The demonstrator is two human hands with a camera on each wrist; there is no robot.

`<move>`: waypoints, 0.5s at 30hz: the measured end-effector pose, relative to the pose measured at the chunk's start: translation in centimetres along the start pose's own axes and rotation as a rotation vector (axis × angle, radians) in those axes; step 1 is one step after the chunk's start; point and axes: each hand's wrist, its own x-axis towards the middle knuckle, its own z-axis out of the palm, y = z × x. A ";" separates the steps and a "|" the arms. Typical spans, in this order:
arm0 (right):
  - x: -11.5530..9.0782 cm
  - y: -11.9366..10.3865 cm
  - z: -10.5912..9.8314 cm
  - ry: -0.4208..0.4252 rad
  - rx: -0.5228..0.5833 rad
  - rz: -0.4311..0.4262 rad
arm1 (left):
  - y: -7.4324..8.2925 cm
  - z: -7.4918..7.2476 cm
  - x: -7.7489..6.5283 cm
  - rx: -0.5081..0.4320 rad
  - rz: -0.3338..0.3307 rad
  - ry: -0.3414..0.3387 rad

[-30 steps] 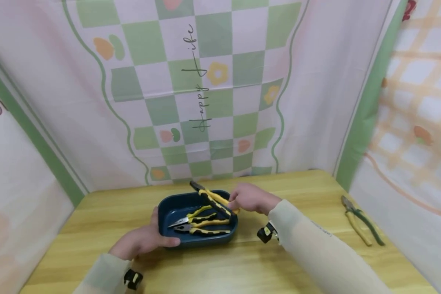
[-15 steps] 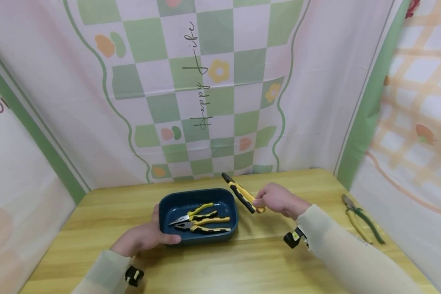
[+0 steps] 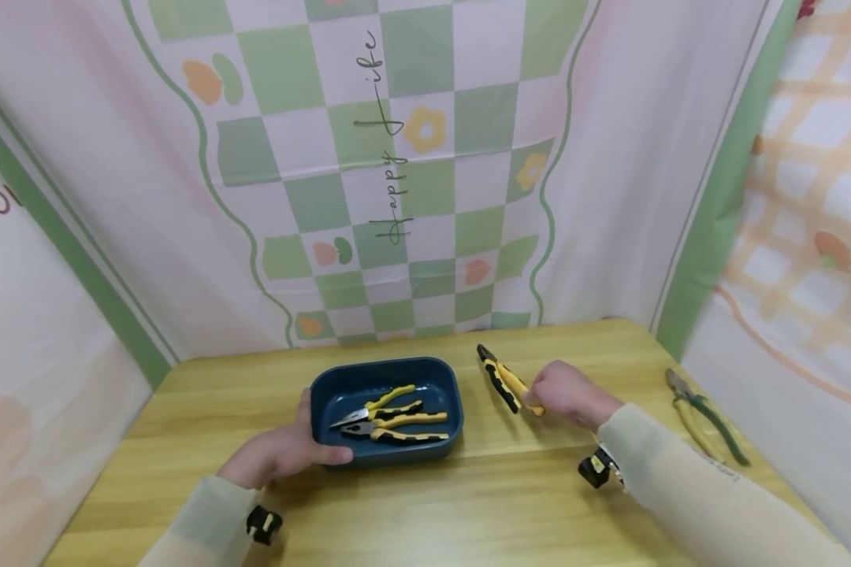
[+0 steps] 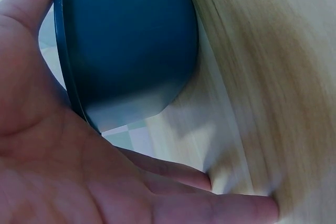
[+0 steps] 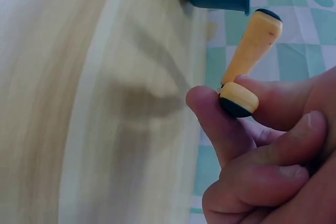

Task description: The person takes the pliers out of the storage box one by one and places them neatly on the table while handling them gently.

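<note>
A dark blue rectangular tray point(image 3: 406, 454) stands on the wooden table. Inside lie long-nosed pliers point(image 3: 352, 417) and a second pair of pliers point(image 3: 410, 438), both with yellow and black handles. My left hand point(image 3: 280, 451) rests against the tray's left end, thumb along the front rim. In the left wrist view its fingers point(image 4: 215, 208) reach out straight towards the tabletop. Right of the tray, my right hand point(image 3: 570, 392) pinches one handle of black-headed pliers point(image 3: 499, 383) between thumb and finger. Their other handle point(image 5: 253, 48) spreads away in the right wrist view, and the head points back left.
Another pair of pliers point(image 3: 696, 405), with one yellow and one green handle, lies near the right edge of the wooden table point(image 3: 425, 520). A patterned cloth point(image 3: 425, 197) hangs behind the table, with more cloth at both sides.
My right hand has carried the black-headed pliers out from over the tray to the right and lowered them towards the table. My left hand has stayed at the tray.
</note>
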 end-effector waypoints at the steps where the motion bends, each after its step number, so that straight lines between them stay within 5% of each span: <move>1: 0.0 0.1 0.0 0.000 -0.002 0.006 | 0.0 -0.1 0.0 -0.002 0.005 -0.002; 15: -0.7 0.9 1.7 0.033 -0.165 -0.028 | 0.1 -0.1 0.1 -0.008 0.000 -0.001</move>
